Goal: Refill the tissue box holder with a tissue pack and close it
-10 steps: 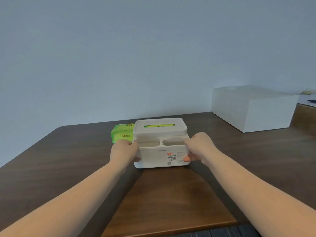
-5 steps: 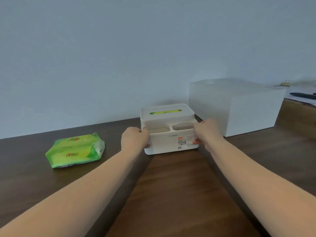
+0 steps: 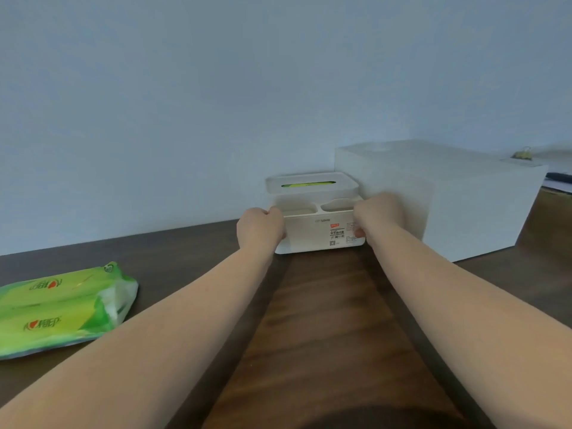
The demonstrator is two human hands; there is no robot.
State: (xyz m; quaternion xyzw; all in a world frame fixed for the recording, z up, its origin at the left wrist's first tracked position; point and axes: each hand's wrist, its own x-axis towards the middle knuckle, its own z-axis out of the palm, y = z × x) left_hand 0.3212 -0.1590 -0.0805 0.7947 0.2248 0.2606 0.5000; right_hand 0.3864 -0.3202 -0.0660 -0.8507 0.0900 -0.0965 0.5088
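Note:
The white tissue box holder (image 3: 318,233) stands on the dark wooden table (image 3: 325,320), close to the back wall. Its lid (image 3: 312,182) is on, and green shows through the slot (image 3: 308,184). Two small open compartments sit along its front. My left hand (image 3: 260,230) grips the holder's left side and my right hand (image 3: 376,216) grips its right side, the thumb on the label. A second green tissue pack (image 3: 58,308) lies flat on the table at the far left, apart from both hands.
A large white box (image 3: 448,199) stands just right of the holder, almost touching it. A small yellowish object (image 3: 522,154) and a dark item (image 3: 558,178) lie behind it at the right edge. The pale wall rises right behind the table.
Both hands have pushed the holder away from me and to the right, toward the wall and the large white box. The green pack stays where it lay, and shows further left.

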